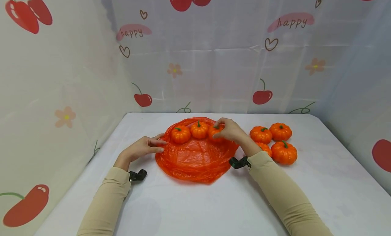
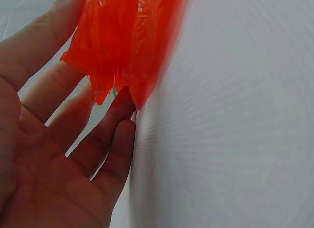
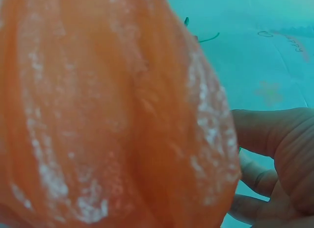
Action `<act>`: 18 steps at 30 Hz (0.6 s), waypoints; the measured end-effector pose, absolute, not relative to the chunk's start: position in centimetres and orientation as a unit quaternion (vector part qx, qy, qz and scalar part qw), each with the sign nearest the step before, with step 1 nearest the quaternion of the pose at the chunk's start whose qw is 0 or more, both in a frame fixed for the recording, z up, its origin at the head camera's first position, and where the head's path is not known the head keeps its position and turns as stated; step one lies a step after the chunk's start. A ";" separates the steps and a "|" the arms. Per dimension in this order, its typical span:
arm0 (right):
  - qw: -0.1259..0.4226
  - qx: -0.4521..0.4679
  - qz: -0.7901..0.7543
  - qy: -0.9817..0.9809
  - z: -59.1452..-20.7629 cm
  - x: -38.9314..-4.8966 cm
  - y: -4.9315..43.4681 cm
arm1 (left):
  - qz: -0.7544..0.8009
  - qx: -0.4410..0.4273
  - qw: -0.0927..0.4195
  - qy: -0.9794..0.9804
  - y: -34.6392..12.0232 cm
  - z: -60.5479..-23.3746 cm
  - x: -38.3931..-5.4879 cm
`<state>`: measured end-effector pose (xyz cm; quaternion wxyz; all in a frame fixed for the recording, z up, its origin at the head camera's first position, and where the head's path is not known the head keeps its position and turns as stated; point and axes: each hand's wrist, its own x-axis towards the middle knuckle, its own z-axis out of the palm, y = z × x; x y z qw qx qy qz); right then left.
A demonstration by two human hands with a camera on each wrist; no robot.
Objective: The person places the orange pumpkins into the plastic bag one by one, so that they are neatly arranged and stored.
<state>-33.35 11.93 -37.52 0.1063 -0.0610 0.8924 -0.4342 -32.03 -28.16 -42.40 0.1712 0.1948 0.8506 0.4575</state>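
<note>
The head view is lit brightly and evenly, soft shadows being cast under the arms on the table [image 1: 195, 202], and straight lines are bowed toward its edges. In the left wrist view the bag [image 2: 122, 41] is rendered glossy and slightly blurred at its right edge. The right wrist view is filled by an out-of-focus pumpkin [image 3: 113, 115], and a teal cast is given to the background.

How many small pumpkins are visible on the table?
7. Three pumpkins lie on the orange bag, the last under the right hand. Four beside it.
</note>
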 end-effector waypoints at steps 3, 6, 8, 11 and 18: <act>0.102 -0.064 -0.431 0.894 -37.7 -33.5 12.0 | 0.458 0.192 0.172 0.851 -28.1 -42.3 -32.0; 0.101 -0.065 -0.432 0.894 -37.7 -33.5 12.1 | 0.459 0.190 0.173 0.851 -28.1 -42.3 -32.0; 0.098 -0.065 -0.433 0.894 -37.8 -33.4 12.1 | 0.459 0.190 0.173 0.850 -28.1 -42.3 -32.0; 0.096 -0.065 -0.434 0.894 -37.8 -33.4 12.1 | 0.460 0.189 0.173 0.850 -28.1 -42.4 -32.1; 0.089 -0.064 -0.428 0.897 -37.6 -33.4 12.4 | 0.459 0.182 0.177 0.851 -28.0 -42.4 -32.1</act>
